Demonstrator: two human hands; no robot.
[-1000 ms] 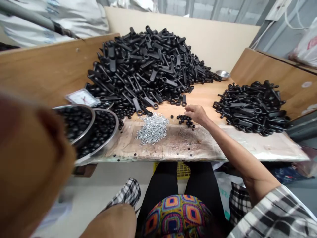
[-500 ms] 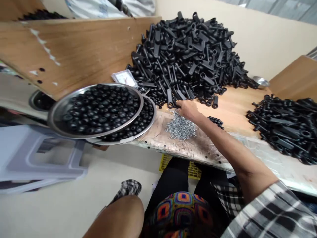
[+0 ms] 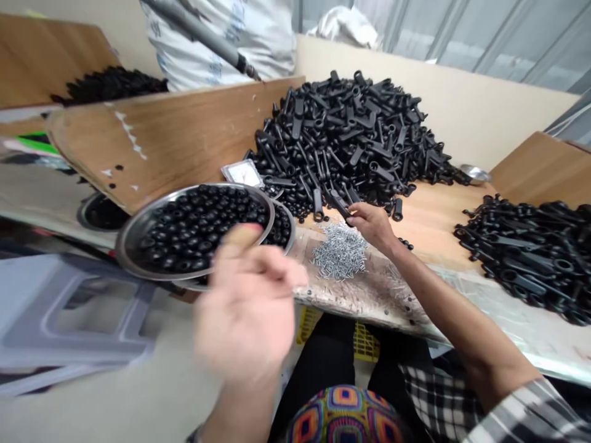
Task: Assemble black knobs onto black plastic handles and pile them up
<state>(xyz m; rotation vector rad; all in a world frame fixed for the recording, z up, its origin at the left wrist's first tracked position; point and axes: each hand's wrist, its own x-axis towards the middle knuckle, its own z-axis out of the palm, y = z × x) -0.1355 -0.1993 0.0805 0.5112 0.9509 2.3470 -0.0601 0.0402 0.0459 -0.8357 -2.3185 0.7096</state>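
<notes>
My right hand [image 3: 373, 226] is at the front of a big heap of black crank handles [image 3: 341, 135], its fingers closed on one black crank handle [image 3: 340, 205] at the near edge. Just below it lies a pile of small silver pins [image 3: 340, 252]. My left hand [image 3: 249, 301] is raised close to the camera, palm side showing and fingers partly bent. Motion smears it, so I cannot tell if it holds anything. Behind it, a round metal tray [image 3: 127, 261] full of black knobs [image 3: 198, 221] overlaps a second tray [image 3: 290, 231] of knobs, partly hidden by my hand.
To the right lies another heap of black handles [image 3: 530, 252]. A small metal bowl [image 3: 474, 174] sits at the back right. Wooden boards [image 3: 184, 135] wall the left side. A grey plastic stool [image 3: 92, 307] stands at lower left, and a yellow crate [image 3: 367, 341] is under the table.
My left hand has risen into view in front of the trays. My right hand has drawn slightly right with a black crank handle in its fingers. The view has tilted up.
</notes>
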